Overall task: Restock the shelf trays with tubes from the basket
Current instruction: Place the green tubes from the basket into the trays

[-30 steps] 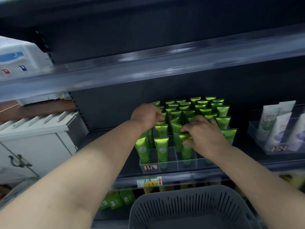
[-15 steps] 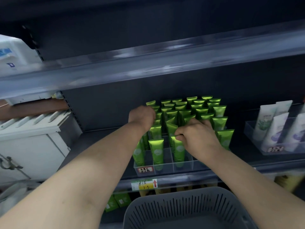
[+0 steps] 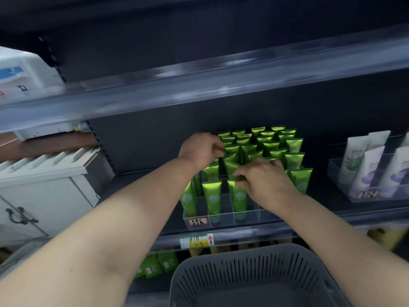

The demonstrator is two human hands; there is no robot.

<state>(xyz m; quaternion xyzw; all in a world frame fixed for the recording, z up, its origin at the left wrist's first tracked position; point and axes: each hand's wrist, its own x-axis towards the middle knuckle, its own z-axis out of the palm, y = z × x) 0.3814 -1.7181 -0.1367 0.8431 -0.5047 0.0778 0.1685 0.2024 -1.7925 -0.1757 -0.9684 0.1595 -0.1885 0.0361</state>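
Since the frame half a second before, little had shifted: the left hand (image 3: 200, 149) had been carried slightly deeper along the left rows, and the right hand (image 3: 264, 179) had been kept low over the front of the clear tray (image 3: 223, 214). The right hand's fingers (image 3: 240, 173) were pinched on the flat crimped top of a green tube (image 3: 238, 196) in the front row. The left fingers were curled among the tube tops further back; whether anything was actually gripped there could not be told.

The green tubes (image 3: 265, 145) were stood in the tray's compartments on the middle shelf, long axis upright, crimped ends up, caps down, a few tilted near the middle. The grey basket (image 3: 254, 273) was seen below; no tubes could be made out in it.

The step looked like seating and straightening. It would be done well if the tube were pressed straight down inside its own divider, with neighbours steadied and leaning tops eased upright, labels faced forward.
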